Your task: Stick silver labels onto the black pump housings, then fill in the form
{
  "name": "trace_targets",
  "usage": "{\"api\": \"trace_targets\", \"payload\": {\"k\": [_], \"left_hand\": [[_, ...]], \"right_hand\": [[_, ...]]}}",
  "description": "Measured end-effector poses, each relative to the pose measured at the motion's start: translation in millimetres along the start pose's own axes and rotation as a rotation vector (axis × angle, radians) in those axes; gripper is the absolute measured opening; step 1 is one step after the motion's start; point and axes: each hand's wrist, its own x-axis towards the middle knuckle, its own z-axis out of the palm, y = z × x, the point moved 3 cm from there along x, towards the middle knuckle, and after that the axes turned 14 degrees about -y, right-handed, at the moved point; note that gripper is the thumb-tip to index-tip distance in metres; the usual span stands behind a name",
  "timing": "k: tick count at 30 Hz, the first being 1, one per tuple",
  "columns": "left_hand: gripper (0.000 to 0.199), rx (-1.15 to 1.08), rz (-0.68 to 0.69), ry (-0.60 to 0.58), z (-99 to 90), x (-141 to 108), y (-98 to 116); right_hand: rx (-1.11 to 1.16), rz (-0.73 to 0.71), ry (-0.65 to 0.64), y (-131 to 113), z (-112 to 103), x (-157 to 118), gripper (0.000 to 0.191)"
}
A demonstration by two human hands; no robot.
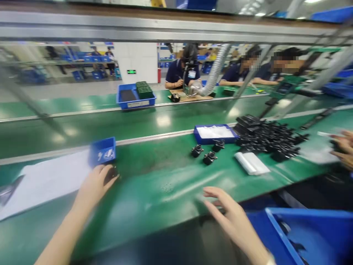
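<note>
Well — left hand [96,181] outstretched; right hand [226,210] half-curled

You are facing a green bench [157,187], which is carrying white paper [55,180] at frame left, three small black parts [210,158] right of centre, and a black heap [267,136] farther right.

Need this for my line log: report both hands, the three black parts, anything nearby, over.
Left hand holding blurred dark part by small blue bin. Right hand open. Three black parts on green worktop; white packet to their right.
</note>
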Motion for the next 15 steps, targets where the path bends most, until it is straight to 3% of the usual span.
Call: {"api": "trace_targets", "payload": {"k": [2, 4, 7, 9, 12, 15], "left_hand": [[0.04, -0.057, 0.136, 0.026, 8.0, -3, 18], [0.038, -0.138, 0.22, -0.02, 16.6, -2, 45], [0.033, -0.3, 0.272, -0.113, 26.9, 10, 97], [0.03, -0.439, 0.31, -0.129, 31.0, 19, 132], [0.032, -0.701, 0.258, -0.067, 35.8, 29, 166], [0.032, -0.987, 0.157, -0.031, 44.5, 34, 182]], "right_hand": [[0.145, 0.005, -0.098, -18, 30, 22, 0.034], [0.203, -0.096, -0.172, -33, 63, 44, 0.057], [0.089, -0.218, -0.191, -42, 107, 73, 0.096], [-0.001, -0.278, -0.154, -43, 126, 87, 0.108], [-0.018, -0.238, -0.032, -42, 129, 96, 0.104], [-0.142, -0.152, 0.029, -42, 111, 90, 0.074]]}}
